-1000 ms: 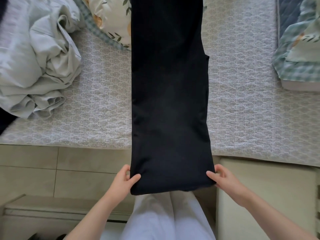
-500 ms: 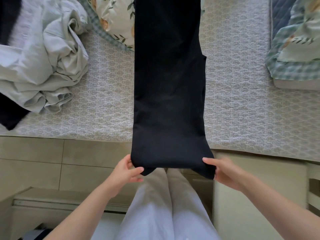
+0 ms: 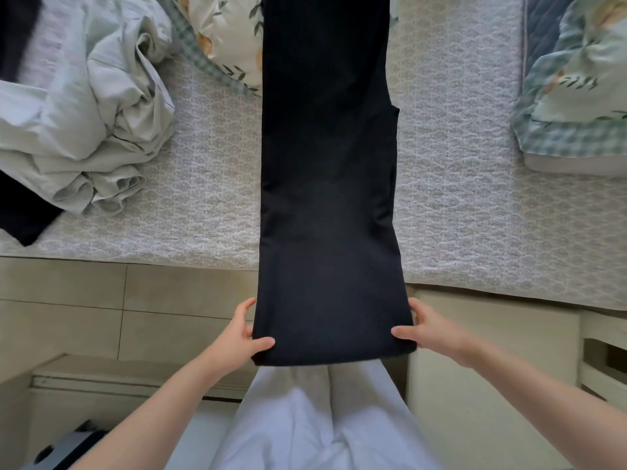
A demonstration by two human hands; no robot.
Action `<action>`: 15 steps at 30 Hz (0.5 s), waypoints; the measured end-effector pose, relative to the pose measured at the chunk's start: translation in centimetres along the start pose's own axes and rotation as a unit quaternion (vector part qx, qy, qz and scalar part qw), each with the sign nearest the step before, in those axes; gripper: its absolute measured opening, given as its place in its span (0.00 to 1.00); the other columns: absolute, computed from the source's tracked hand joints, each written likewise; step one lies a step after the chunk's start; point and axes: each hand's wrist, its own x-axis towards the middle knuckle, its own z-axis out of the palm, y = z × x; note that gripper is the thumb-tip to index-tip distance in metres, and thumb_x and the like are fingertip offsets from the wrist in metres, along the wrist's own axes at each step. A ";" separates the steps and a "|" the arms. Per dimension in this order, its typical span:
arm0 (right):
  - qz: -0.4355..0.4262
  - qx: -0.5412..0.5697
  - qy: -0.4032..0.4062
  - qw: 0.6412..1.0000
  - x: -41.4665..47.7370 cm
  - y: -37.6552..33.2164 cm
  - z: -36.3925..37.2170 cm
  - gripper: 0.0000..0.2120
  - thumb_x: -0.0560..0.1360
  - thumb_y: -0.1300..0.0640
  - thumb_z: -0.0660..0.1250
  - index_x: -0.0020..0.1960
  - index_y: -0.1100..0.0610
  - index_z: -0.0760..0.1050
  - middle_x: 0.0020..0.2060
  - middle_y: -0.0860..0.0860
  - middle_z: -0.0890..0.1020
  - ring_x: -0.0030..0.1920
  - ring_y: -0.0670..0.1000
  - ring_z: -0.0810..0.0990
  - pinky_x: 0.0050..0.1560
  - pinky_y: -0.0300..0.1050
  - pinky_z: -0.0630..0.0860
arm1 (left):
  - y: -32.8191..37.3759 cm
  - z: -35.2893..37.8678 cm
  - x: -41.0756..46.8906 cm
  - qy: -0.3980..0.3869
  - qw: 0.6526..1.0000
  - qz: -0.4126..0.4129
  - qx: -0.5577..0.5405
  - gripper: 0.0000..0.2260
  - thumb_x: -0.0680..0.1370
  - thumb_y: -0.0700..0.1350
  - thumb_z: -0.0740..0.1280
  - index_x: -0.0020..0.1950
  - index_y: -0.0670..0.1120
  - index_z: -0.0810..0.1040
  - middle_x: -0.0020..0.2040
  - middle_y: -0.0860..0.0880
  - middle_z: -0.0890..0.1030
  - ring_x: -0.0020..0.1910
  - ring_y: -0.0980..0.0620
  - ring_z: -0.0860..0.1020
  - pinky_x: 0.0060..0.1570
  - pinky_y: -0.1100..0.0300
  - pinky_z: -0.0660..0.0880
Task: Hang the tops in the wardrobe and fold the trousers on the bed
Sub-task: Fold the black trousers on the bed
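bed (image 3: 475,215) | black trousers (image 3: 325,147) laid lengthwise | crumpled pale clothes (image 3: 84,113) | floral pillow (image 3: 230,39)

You'll see the trousers (image 3: 327,198) are plain black. Left of the trousers, the heap of clothes (image 3: 95,130) is pale grey-green. Beneath the trousers, the bedcover (image 3: 458,215) is white with a grey lattice pattern. Right of them, the pillow (image 3: 576,96) has green checks and a leaf print.

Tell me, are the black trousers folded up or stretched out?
Stretched out: the black trousers run lengthwise across the bed, left hand and right hand gripping the near end.
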 end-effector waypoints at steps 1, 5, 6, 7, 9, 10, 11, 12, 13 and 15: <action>0.012 -0.027 0.010 1.000 -0.1 -0.6 -0.1 0.17 0.76 0.62 0.67 0.62 0.55 0.67 0.54 0.52 0.81 0.49 0.48 0.82 0.44 0.43 0.81 | 0.6 -0.4 -0.2 -0.004 0.999 -0.037 -0.004 0.38 0.76 0.35 0.70 0.78 0.51 0.51 0.53 0.46 0.85 0.50 0.50 0.84 0.45 0.57 0.80; 0.104 0.083 -0.054 0.990 1.0 -5.6 -3.2 0.09 0.74 0.63 0.70 0.52 0.63 0.74 0.44 0.57 0.82 0.38 0.51 0.82 0.36 0.41 0.80 | 6.5 -4.1 1.8 -0.062 0.987 -0.148 -0.018 0.21 0.75 0.37 0.72 0.66 0.36 0.72 0.52 0.41 0.84 0.43 0.48 0.84 0.46 0.50 0.83; 0.117 0.149 -0.046 0.981 2.2 -7.0 -4.5 0.09 0.73 0.62 0.72 0.50 0.63 0.75 0.39 0.56 0.82 0.34 0.49 0.81 0.33 0.38 0.79 | 8.7 -5.4 3.2 -0.056 0.988 -0.137 -0.042 0.14 0.75 0.39 0.72 0.58 0.36 0.77 0.44 0.43 0.85 0.36 0.50 0.82 0.45 0.55 0.83; 0.116 0.233 -0.026 0.965 3.5 -8.5 -5.8 0.06 0.74 0.61 0.71 0.47 0.63 0.75 0.33 0.55 0.80 0.28 0.46 0.79 0.29 0.35 0.78 | 11.1 -6.5 4.3 -0.041 0.988 -0.116 -0.089 0.10 0.76 0.42 0.70 0.54 0.39 0.77 0.38 0.45 0.83 0.31 0.53 0.79 0.39 0.60 0.82; 0.063 0.417 0.033 0.906 6.2 -11.1 -8.0 0.06 0.80 0.62 0.63 0.46 0.64 0.72 0.32 0.55 0.79 0.26 0.46 0.80 0.26 0.34 0.77 | 15.0 -8.5 7.3 0.002 0.971 -0.054 -0.235 0.13 0.80 0.48 0.66 0.59 0.40 0.74 0.43 0.44 0.83 0.34 0.51 0.81 0.38 0.58 0.82; 0.029 0.475 0.071 0.876 7.6 -11.9 -8.9 0.05 0.81 0.63 0.60 0.52 0.66 0.71 0.40 0.59 0.81 0.31 0.49 0.84 0.28 0.36 0.78 | 16.2 -9.0 8.7 0.017 0.959 -0.027 -0.281 0.15 0.82 0.51 0.63 0.61 0.41 0.72 0.49 0.41 0.84 0.41 0.47 0.84 0.44 0.52 0.82; 0.009 0.493 0.112 0.863 9.0 -12.3 -9.4 0.07 0.82 0.65 0.58 0.58 0.66 0.69 0.48 0.63 0.80 0.37 0.53 0.86 0.31 0.39 0.80 | 16.9 -8.9 9.8 0.025 0.957 -0.012 -0.288 0.15 0.83 0.53 0.60 0.61 0.43 0.71 0.53 0.38 0.83 0.47 0.44 0.85 0.51 0.47 0.81; 0.005 0.471 0.138 0.872 10.0 -12.6 -9.5 0.09 0.82 0.66 0.57 0.61 0.66 0.68 0.52 0.65 0.79 0.42 0.56 0.86 0.33 0.42 0.81 | 17.2 -8.5 10.6 0.043 0.970 -0.004 -0.240 0.15 0.83 0.54 0.58 0.61 0.44 0.72 0.54 0.38 0.83 0.50 0.42 0.85 0.55 0.44 0.78; 0.010 0.414 0.162 0.896 11.0 -12.5 -9.3 0.10 0.81 0.67 0.57 0.62 0.66 0.68 0.53 0.65 0.79 0.44 0.58 0.85 0.34 0.44 0.82 | 16.8 -7.8 11.5 0.076 0.985 0.002 -0.153 0.15 0.83 0.54 0.58 0.61 0.44 0.72 0.55 0.40 0.82 0.50 0.43 0.84 0.57 0.45 0.77; 0.021 0.234 0.204 0.950 12.8 -11.9 -8.7 0.12 0.81 0.63 0.60 0.63 0.66 0.69 0.53 0.63 0.79 0.46 0.57 0.84 0.38 0.46 0.81 | 15.5 -6.5 12.9 0.160 0.987 0.027 0.018 0.16 0.82 0.51 0.63 0.64 0.42 0.74 0.58 0.44 0.80 0.52 0.45 0.81 0.57 0.48 0.75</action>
